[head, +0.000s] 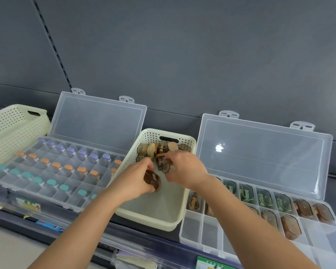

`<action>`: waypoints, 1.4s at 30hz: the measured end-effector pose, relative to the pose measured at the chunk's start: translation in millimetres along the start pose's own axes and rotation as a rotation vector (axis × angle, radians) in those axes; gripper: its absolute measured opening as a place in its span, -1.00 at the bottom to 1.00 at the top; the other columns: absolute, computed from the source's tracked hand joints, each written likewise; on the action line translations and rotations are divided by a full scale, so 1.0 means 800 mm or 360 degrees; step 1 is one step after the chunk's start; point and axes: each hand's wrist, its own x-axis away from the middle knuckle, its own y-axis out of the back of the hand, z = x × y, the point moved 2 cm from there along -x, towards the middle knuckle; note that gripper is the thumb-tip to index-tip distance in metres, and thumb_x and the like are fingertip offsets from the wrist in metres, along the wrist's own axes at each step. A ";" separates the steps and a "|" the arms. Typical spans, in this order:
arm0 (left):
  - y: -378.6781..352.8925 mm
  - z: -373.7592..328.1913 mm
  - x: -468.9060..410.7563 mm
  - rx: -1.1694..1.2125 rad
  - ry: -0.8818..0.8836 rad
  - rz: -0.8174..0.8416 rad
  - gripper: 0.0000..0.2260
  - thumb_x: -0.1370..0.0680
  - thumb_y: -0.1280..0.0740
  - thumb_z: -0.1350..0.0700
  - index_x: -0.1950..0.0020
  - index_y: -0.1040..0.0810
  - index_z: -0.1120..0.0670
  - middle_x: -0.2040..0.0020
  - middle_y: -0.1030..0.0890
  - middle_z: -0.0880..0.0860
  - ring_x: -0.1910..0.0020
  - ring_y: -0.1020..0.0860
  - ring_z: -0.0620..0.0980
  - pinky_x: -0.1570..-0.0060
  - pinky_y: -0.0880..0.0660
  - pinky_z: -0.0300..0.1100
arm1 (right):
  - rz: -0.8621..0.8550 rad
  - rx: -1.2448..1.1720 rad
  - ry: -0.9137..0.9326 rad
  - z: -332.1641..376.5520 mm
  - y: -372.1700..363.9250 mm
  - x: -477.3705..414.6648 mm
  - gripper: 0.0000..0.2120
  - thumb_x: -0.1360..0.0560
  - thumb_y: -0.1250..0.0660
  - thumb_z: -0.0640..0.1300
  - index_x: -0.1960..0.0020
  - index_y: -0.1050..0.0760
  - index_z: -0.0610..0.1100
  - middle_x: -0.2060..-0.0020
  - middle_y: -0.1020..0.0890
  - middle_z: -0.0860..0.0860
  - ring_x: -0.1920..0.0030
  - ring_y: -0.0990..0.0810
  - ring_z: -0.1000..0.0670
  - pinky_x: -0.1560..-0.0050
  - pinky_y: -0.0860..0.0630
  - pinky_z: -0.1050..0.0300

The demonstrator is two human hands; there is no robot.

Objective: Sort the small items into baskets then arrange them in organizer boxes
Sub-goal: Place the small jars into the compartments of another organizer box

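Brown case (152, 180) pinched between left hand (136, 178) fingers, second case (162, 164) between right hand (184, 167) fingers; likely light, stiff, slick, so grip the narrow sides.

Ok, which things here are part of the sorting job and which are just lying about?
Job: left hand, brown case, right hand, other case, middle basket, right box, left box, left basket.
Lying about: shelf labels, green tag.

text: none legible | green tag (208, 264) on shelf rail (173, 249), below-right of fingers (149, 165): dark marks, too blurred to read | pale label (28, 203), rail, far left-below fingers: red-green print, blurred | blue tag (49, 225), rail: unreadable
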 end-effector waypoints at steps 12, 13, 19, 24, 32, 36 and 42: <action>-0.010 -0.096 0.003 0.0496 -0.0347 -0.0320 -0.50 -0.33 -0.55 0.07 -0.24 -0.53 -0.12 -0.05 -0.50 -0.27 0.04 -0.59 -0.12 -0.07 -0.54 -0.06 | -0.0575 -0.0869 -0.0211 -0.065 0.056 0.113 -0.64 -0.35 -0.48 -0.13 -0.08 -0.48 0.08 0.04 -0.57 0.18 0.02 -0.53 0.21 0.12 -0.49 0.37; -0.014 -0.106 0.003 0.0473 -0.0391 -0.0315 -0.50 -0.33 -0.55 0.06 -0.24 -0.53 -0.12 -0.05 -0.50 -0.27 0.03 -0.58 -0.15 -0.07 -0.53 -0.09 | -0.0608 -0.0874 -0.0249 -0.072 0.060 0.124 -0.64 -0.35 -0.48 -0.12 -0.08 -0.47 0.10 0.03 -0.57 0.19 0.01 -0.53 0.22 0.11 -0.50 0.37; -0.046 -0.177 0.002 0.0318 -0.0659 -0.0266 -0.52 -0.37 -0.51 0.00 -0.26 -0.50 -0.09 -0.02 -0.45 -0.29 0.03 -0.48 -0.21 -0.01 -0.45 -0.25 | -0.0797 -0.0909 -0.0509 -0.125 0.088 0.196 -0.62 -0.34 -0.49 -0.13 -0.09 -0.48 0.13 0.05 -0.60 0.21 0.03 -0.56 0.23 0.08 -0.53 0.29; -0.092 -0.242 0.004 0.0273 -0.0891 -0.0059 -0.57 -0.41 -0.48 -0.04 -0.24 -0.50 -0.06 -0.09 -0.51 -0.20 0.02 -0.47 -0.21 0.04 -0.39 -0.37 | -0.0791 -0.0873 -0.0715 -0.169 0.104 0.254 -0.63 -0.31 -0.51 -0.16 -0.06 -0.52 0.07 0.12 -0.62 0.20 0.06 -0.58 0.22 0.08 -0.57 0.24; -0.154 -0.323 0.006 0.0262 -0.1127 0.0107 -0.55 -0.41 -0.47 -0.07 -0.27 -0.53 -0.02 -0.06 -0.49 -0.16 0.12 -0.43 -0.19 0.19 -0.26 -0.49 | -0.0740 -0.0758 -0.0891 -0.217 0.109 0.325 -0.63 -0.27 -0.53 -0.08 0.02 -0.49 0.16 0.13 -0.62 0.21 0.11 -0.59 0.20 0.14 -0.53 0.30; -0.181 -0.347 0.006 0.0223 -0.1198 0.0170 -0.64 -0.39 -0.49 -0.03 -0.16 -0.58 -0.01 0.01 -0.52 -0.10 0.10 -0.46 -0.11 0.18 -0.37 -0.36 | -0.0713 -0.0687 -0.0954 -0.234 0.110 0.349 -0.66 -0.25 -0.49 -0.09 0.07 -0.47 0.19 0.17 -0.62 0.22 0.14 -0.58 0.24 0.17 -0.53 0.25; -0.218 -0.356 0.003 -0.0015 -0.1202 0.0166 -0.60 -0.42 -0.48 -0.02 -0.22 -0.54 0.04 -0.08 -0.53 -0.04 -0.02 -0.50 -0.02 -0.02 -0.44 -0.17 | -0.0539 -0.0543 -0.1044 -0.259 0.099 0.365 -0.68 -0.28 -0.50 -0.13 0.03 -0.51 0.09 0.14 -0.62 0.18 0.12 -0.57 0.23 0.17 -0.43 0.34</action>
